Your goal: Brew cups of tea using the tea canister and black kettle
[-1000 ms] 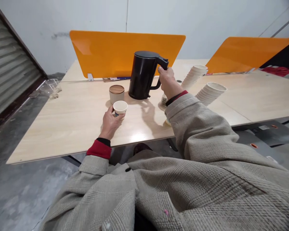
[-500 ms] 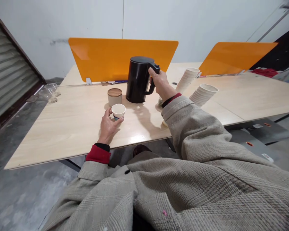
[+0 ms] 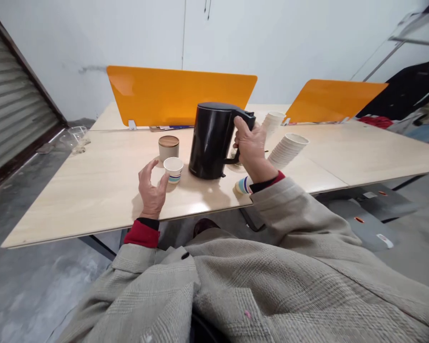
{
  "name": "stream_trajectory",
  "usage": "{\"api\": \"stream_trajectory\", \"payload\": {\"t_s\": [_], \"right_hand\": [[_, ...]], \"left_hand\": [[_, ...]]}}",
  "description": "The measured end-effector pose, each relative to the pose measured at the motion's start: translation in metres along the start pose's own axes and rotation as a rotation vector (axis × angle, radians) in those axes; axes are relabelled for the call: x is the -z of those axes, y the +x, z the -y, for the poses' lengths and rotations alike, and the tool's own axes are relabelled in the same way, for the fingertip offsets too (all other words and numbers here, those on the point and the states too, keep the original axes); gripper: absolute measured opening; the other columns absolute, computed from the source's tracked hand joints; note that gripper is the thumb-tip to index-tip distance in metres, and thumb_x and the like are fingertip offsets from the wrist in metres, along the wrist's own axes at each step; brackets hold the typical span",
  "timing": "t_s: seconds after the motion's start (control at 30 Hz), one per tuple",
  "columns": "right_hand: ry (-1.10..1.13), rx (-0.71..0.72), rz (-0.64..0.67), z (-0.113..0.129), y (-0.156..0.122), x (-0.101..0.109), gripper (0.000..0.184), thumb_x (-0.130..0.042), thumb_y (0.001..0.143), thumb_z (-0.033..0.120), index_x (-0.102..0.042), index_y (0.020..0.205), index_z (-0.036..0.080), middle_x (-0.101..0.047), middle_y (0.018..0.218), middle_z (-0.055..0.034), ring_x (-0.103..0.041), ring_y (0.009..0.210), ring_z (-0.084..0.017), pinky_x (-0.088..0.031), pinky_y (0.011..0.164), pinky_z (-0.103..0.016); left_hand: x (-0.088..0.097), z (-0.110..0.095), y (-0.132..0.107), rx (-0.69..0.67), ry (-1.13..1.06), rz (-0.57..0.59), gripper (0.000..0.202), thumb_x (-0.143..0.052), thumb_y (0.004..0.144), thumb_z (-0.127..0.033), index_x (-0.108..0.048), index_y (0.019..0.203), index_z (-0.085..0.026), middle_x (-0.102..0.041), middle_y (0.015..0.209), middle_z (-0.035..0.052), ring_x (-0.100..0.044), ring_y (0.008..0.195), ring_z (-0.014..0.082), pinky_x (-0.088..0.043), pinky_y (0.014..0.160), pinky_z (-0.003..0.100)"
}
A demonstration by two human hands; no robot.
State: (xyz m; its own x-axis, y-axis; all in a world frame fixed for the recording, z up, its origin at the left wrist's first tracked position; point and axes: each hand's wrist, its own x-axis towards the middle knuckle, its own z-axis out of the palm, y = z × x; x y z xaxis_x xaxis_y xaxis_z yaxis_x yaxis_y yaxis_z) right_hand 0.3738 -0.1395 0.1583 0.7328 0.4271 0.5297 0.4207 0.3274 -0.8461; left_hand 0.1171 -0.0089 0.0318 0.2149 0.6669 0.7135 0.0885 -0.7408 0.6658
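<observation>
A black electric kettle [image 3: 211,143] stands upright, its lid closed. My right hand [image 3: 250,143] is wrapped round its handle. Whether its base touches the table or hovers just above, I cannot tell. To the left of the kettle, a small white paper cup [image 3: 173,170] with blue stripes rests upright on the table. Beside that cup is my left hand [image 3: 152,190], thumb and fingers spread in a curve; the thumb tip is very near the cup's side. What the cup contains is hidden. Behind it sits a pale canister [image 3: 168,149] with a wooden lid.
Two stacks of paper cups lean on the right, a nearer stack [image 3: 289,148] and a farther stack [image 3: 274,122]. A striped paper cup [image 3: 243,185] is partly behind my right wrist. An orange divider [image 3: 182,97] spans the back of the wooden table [image 3: 82,200].
My left hand has let go of the paper cup, its fingers opening and shifting left. My right hand has brought the kettle nearer to me and slightly right. The camera view has shifted somewhat.
</observation>
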Motion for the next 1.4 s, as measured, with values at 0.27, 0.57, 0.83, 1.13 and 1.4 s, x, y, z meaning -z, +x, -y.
{"api": "stream_trajectory", "payload": {"t_s": [0.27,0.57,0.83,1.13,1.4], "right_hand": [[-0.061,0.032,-0.055,0.069,-0.05,0.036,0.05,-0.084,0.08,0.063,-0.051,0.067,0.029,-0.04,0.053,0.0081,-0.037,0.043,-0.012,-0.03,0.037,-0.028],[-0.011,0.032,0.055,0.073,-0.045,0.007,0.048,-0.077,0.088,0.066,-0.051,0.076,0.029,-0.036,0.058,0.0096,-0.035,0.045,-0.01,-0.03,0.04,-0.025],[-0.161,0.052,-0.024,0.09,-0.04,0.016,0.046,-0.073,0.092,0.068,-0.05,0.077,0.031,-0.041,0.059,0.0056,-0.043,0.05,-0.015,-0.036,0.041,-0.03],[-0.004,0.183,-0.103,0.128,-0.06,0.045,0.049,-0.077,0.084,0.06,-0.047,0.065,0.027,-0.036,0.057,0.0068,-0.035,0.046,-0.007,-0.029,0.04,-0.026],[0.022,-0.048,0.058,0.126,-0.069,0.046,0.044,-0.087,0.081,0.049,-0.055,0.065,0.024,-0.043,0.053,0.0073,-0.039,0.042,-0.007,-0.029,0.035,-0.022]], "left_hand": [[0.01,-0.057,-0.035,-0.047,-0.209,0.264,0.047,-0.064,0.103,-0.048,-0.061,0.144,-0.025,-0.072,0.142,0.0125,-0.071,0.126,0.0247,-0.064,0.102,0.043],[-0.007,-0.047,-0.05,0.039,-0.167,0.146,0.053,-0.068,0.1,-0.051,-0.06,0.143,-0.022,-0.07,0.139,0.0153,-0.067,0.132,0.0285,-0.062,0.103,0.047],[-0.002,-0.047,-0.054,0.082,-0.139,0.097,0.034,-0.061,0.104,-0.049,-0.066,0.124,-0.022,-0.075,0.11,0.0063,-0.075,0.102,0.0206,-0.062,0.087,0.037],[-0.01,-0.045,-0.057,0.246,-0.213,0.111,0.034,-0.068,0.097,-0.051,-0.069,0.119,-0.024,-0.077,0.11,0.0057,-0.073,0.094,0.0182,-0.06,0.076,0.031],[0.009,-0.07,-0.062,0.308,-0.649,0.478,0.087,-0.07,0.09,-0.073,-0.045,0.162,-0.03,-0.05,0.168,0.0164,-0.055,0.15,0.0349,-0.056,0.114,0.051]]}}
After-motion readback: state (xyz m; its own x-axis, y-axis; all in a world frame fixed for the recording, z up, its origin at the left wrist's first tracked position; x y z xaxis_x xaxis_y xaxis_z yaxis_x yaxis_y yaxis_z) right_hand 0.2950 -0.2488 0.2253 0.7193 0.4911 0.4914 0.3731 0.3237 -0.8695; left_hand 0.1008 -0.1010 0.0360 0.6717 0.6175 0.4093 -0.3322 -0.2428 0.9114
